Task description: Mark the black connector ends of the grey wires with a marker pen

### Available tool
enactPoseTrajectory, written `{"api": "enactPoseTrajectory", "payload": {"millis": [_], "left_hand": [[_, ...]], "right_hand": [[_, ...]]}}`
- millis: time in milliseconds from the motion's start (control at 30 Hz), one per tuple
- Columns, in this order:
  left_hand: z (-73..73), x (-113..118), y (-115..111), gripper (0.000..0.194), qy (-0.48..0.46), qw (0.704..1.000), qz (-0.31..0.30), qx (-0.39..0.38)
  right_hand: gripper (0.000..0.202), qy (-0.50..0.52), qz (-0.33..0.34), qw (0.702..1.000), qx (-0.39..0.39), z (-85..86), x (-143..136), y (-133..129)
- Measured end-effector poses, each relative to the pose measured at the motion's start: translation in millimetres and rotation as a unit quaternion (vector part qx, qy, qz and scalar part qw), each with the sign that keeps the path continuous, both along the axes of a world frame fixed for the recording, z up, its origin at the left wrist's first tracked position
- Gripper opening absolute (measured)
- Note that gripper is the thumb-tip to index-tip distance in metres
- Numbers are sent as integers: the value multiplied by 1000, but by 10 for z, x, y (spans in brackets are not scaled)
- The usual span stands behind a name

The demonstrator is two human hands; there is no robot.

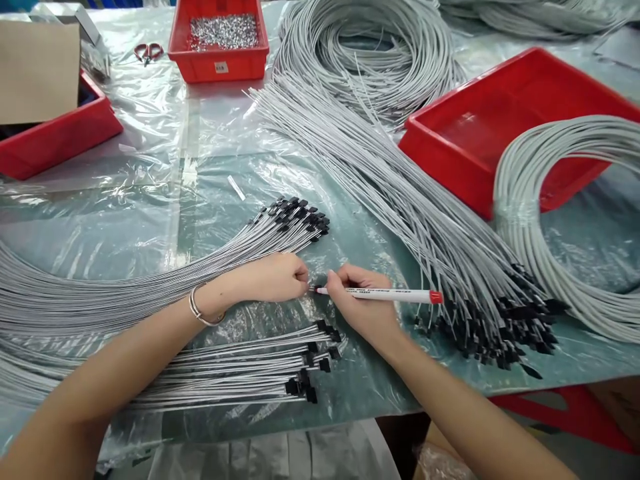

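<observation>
My right hand (365,300) grips a white marker pen (395,294) with a red end, its tip pointing left. My left hand (280,277) is closed, with a bracelet on the wrist. From its fingertips a thin cable's dark end (315,289) pokes out, close to the pen tip; the rest of that cable is hidden by the hand. Behind my left hand curves a bundle of grey cables (200,267) with black connectors (297,217). Nearer to me, partly under my left forearm, a smaller group of cables (240,363) ends in black connectors.
To the right lies a thick cable bundle (380,180) with black connectors. Behind it are a large cable coil (295,40) and a red tray (455,140); another coil (515,180) overlaps the tray. A red bin (220,70) holds small metal parts, beside red-handled snips (149,52).
</observation>
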State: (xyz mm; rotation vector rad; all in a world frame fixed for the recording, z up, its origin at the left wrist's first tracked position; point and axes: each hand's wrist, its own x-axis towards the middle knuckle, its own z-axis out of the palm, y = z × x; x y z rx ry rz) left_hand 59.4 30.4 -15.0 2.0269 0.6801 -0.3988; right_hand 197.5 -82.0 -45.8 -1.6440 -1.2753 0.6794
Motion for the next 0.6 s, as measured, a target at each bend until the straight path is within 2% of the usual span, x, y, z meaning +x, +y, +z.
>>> {"api": "enactPoseTrajectory", "payload": {"millis": [233, 600], "left_hand": [[38, 17, -14, 15, -9, 1000, -1, 10], [-23, -24, -3, 15, -14, 1000, -7, -6]], "right_hand": [[33, -20, 8, 1000, -2, -24, 10, -13], [32, -14, -15, 1000, -18, -15, -8, 8]]}}
